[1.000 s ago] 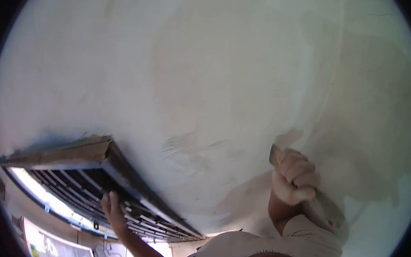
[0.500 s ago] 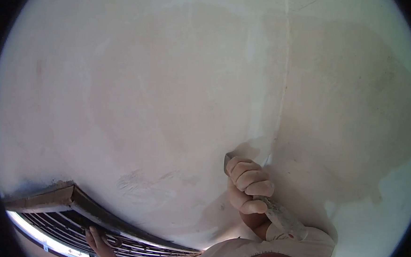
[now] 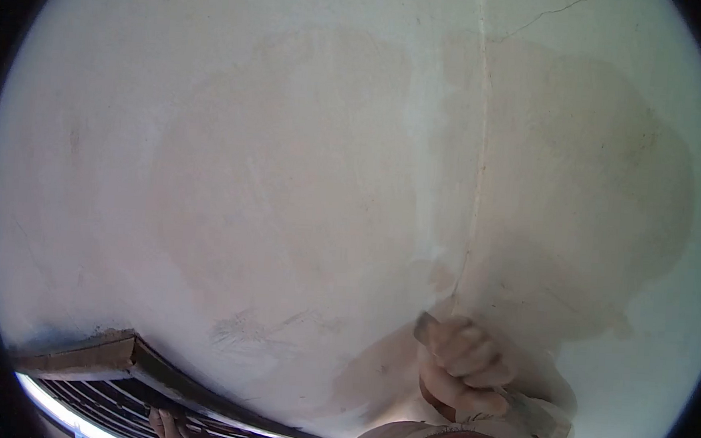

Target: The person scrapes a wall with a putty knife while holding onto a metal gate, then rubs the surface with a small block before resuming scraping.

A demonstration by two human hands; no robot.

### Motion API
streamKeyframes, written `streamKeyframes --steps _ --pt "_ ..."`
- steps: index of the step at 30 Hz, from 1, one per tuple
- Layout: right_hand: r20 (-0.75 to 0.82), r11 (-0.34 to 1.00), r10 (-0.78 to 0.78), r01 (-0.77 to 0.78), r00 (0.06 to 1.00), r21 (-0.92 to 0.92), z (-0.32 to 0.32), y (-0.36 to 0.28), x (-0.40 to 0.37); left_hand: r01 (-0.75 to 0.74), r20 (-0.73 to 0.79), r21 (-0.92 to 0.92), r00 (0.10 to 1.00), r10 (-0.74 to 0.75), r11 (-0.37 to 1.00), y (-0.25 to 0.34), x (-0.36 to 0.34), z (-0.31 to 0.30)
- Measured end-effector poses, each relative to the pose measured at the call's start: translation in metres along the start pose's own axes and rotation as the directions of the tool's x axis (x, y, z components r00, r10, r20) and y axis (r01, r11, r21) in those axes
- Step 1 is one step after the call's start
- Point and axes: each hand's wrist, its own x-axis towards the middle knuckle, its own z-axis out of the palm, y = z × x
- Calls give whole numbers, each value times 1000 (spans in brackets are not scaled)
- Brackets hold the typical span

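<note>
My right hand (image 3: 470, 363), slightly blurred, is closed in a fist around a plaster-smeared hand tool. A dark tip (image 3: 422, 326) of the tool sticks out on one side of the fist, and a pale, rough end (image 3: 535, 415) shows on the other. The fist is close to a whitish wall (image 3: 313, 176), just below the foot of a vertical seam (image 3: 482, 147). At lower left, fingers of my left hand (image 3: 167, 429) curl over the dark bars of a window grille (image 3: 103, 396); the palm is out of sight.
Large damp-looking patches (image 3: 290, 151) spread on both sides of the seam. A thin crack (image 3: 543, 18) runs near the top. The window recess has a rough ledge (image 3: 77, 359) along its edge. Scuff marks (image 3: 239, 333) lie between the recess and my right hand.
My right hand has moved down and to the right with the tool, away from a small darker spot on the wall. The left hand remains at the grille; the view has shifted slightly.
</note>
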Motion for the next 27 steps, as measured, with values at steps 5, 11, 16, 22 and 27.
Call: streamKeyframes --steps 5,11,16,22,27 --pt "55 916 137 -105 989 -387 7 25 -23 -54 43 48 998 52 997 5 7 -3" --pt "29 988 10 -6 1000 -156 20 29 -17 -112 97 54 990 106 992 1 3 5" --pt "170 977 90 -54 981 -206 23 56 -26 -362 92 33 929 357 932 6 -1 15" --pt "286 928 109 6 952 -373 30 56 -16 -423 156 67 899 409 904 -5 9 14" --pt "406 867 158 70 900 -493 21 34 4 31 34 -548 999 -15 836 112 24 35"
